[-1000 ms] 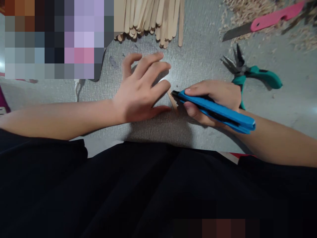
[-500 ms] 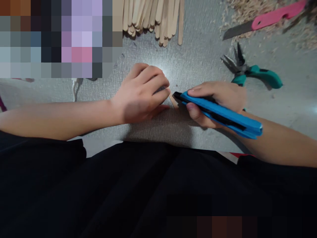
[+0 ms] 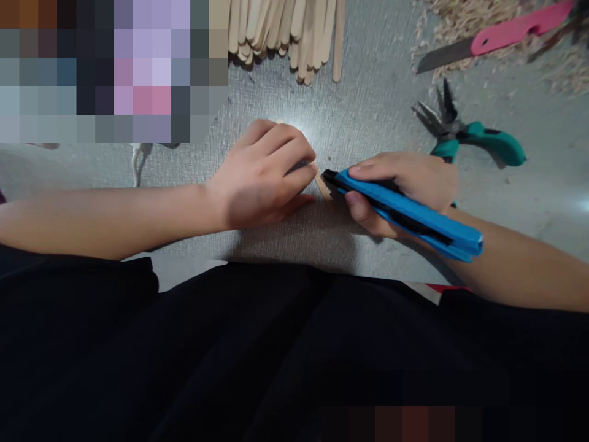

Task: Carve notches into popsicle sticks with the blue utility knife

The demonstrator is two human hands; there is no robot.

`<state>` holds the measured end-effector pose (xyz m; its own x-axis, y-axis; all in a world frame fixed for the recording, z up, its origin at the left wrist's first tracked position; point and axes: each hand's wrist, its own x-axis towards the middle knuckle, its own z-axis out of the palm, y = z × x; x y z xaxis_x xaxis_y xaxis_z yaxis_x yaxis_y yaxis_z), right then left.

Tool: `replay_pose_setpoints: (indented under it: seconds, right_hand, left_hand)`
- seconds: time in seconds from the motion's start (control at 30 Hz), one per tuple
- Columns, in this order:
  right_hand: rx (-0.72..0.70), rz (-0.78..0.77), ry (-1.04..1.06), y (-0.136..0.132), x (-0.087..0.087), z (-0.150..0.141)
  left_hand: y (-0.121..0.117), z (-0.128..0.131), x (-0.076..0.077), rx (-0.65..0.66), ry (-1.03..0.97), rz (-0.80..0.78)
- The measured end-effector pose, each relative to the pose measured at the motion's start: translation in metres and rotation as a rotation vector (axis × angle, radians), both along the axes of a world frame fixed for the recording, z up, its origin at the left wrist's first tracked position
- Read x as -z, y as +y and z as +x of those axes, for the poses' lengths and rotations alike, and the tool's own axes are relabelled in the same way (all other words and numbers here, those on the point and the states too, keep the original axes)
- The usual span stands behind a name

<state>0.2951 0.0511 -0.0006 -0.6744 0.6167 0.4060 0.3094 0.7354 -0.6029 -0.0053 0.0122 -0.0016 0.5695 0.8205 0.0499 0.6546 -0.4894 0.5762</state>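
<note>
My left hand [image 3: 271, 172] is closed on a thin wooden stick [image 3: 323, 189], pressing it against the grey table. Most of that stick lies hidden beneath the fingers; one end shows to the right of them. Gripped in my right hand [image 3: 400, 187] is a blue utility knife [image 3: 409, 212], its black nose pointing left at the stick. Whether the blade touches the wood I cannot tell. Just behind the right hand lie pliers with green handles [image 3: 499, 144], their jaws spread.
A pile of wooden craft sticks [image 3: 285, 37] lies at the far middle of the table [image 3: 377, 110]. Wood shavings [image 3: 460, 21] and a pink-handled folding saw [image 3: 515, 34] are at the far right. A white cable [image 3: 135, 166] runs at the left, below a blurred-out patch.
The tail end of the utility knife has swung slightly left and toward me. Both hands stay almost in place, and the view has shifted a little.
</note>
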Motion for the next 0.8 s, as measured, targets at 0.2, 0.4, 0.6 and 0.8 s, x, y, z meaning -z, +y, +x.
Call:
replay_pose_setpoints:
  seconds: [0.2,0.4,0.6,0.8]
  right_hand:
    - [0.008,0.011,0.075,-0.0019,0.0027,-0.0026]
    - [-0.041,0.042,0.049,-0.0001,0.0011,-0.0016]
    - [-0.053,0.119,0.028,-0.0026,0.0002,-0.001]
    - [-0.072,0.386,-0.034,-0.0024,0.0026,-0.0044]
  left_hand:
    - [-0.0005,0.0004,0.001,-0.013,-0.015,-0.022]
    - [-0.0015,-0.0013,0.0027,-0.008,-0.029,0.027]
    - [-0.0015,-0.0032,0.0035,0.062,0.078,0.155]
    - [-0.0017,-0.0017,0.002,0.065,0.093,0.15]
